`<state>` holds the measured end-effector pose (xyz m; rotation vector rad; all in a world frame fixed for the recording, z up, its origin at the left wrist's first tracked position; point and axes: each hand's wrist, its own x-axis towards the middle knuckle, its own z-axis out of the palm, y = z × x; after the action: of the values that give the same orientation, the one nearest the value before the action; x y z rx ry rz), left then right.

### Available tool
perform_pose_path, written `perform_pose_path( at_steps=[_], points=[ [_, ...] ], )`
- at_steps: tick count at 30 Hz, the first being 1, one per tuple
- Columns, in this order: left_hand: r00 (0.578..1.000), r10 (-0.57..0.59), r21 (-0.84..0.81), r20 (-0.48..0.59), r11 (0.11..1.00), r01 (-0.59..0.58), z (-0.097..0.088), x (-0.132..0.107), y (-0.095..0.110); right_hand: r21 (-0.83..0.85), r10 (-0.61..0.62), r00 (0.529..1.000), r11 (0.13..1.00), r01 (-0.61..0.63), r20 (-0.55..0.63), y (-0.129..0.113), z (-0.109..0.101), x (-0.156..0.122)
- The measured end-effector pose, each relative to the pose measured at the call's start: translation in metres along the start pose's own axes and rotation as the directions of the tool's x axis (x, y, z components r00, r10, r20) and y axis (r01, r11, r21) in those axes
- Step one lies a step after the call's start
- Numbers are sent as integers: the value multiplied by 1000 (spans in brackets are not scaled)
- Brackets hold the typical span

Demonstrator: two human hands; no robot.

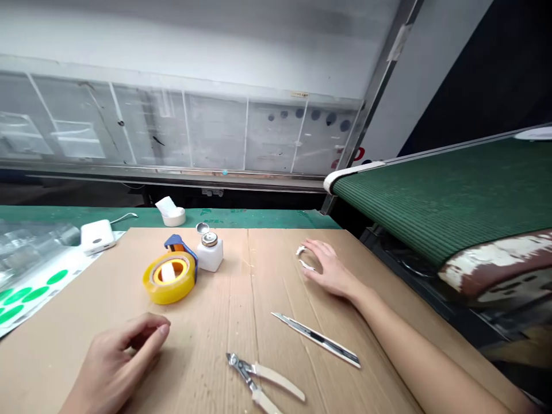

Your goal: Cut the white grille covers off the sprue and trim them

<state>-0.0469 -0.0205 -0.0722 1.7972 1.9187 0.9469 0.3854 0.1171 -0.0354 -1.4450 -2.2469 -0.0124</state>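
My right hand (330, 269) lies flat on the brown cardboard sheet (241, 299), fingers stretched toward two small white scraps (304, 257) at its fingertips. My left hand (114, 362) rests near the front left, fingers curled loosely with thumb against forefinger; nothing shows in it. A yellow tape roll on a blue dispenser (170, 276) stands beyond my left hand. A utility knife (317, 339) and cream-handled cutters (263, 382) lie between my arms.
A white pump bottle (210, 252) stands beside the tape. A white box (97, 236), a small white tape roll (171, 214) and a sheet of green stickers (26, 293) sit at the left. A green conveyor belt (452, 195) runs along the right.
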Motion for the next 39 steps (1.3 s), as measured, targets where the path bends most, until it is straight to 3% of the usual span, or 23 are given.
perform_pose_path(
  at_steps=[3, 7, 13, 18, 23, 27, 31, 34, 39],
  points=[
    [999, 38, -40, 31, 999, -37, -3, 1, 13, -73, 24, 995, 997, -18, 93, 26, 23, 25],
    [993, 60, -65, 97, 996, -54, -3, 1, 20, -173, 73, 987, 984, -47, 146, 42, 30, 17],
    [981, 115, -34, 156, 993, -111, -6, -1, 19, -263, 151, 974, 959, -103, 171, 33, 13, -6],
    [990, 60, -13, 125, 998, -59, -7, 0, 20, -212, 171, 971, 968, -134, 170, 14, 1, -23],
    [999, -32, -117, 17, 993, 33, -21, -10, 50, -43, 150, 978, 988, -146, 145, -4, -8, -23],
    [996, 94, -212, -1, 973, -92, -31, -24, 89, 203, 109, 988, 970, -130, 110, -35, -23, -30],
    [973, 229, -269, 24, 939, -214, -18, -28, 115, 494, 51, 996, 866, -80, 72, -81, -40, -54],
    [955, 294, -249, 38, 928, -275, 2, -25, 115, 660, 38, 997, 748, -72, 66, -105, -40, -73],
    [969, 236, -298, 70, 932, -205, 26, -34, 99, 829, 82, 991, 542, -137, 110, -126, -20, -98]
  ],
)
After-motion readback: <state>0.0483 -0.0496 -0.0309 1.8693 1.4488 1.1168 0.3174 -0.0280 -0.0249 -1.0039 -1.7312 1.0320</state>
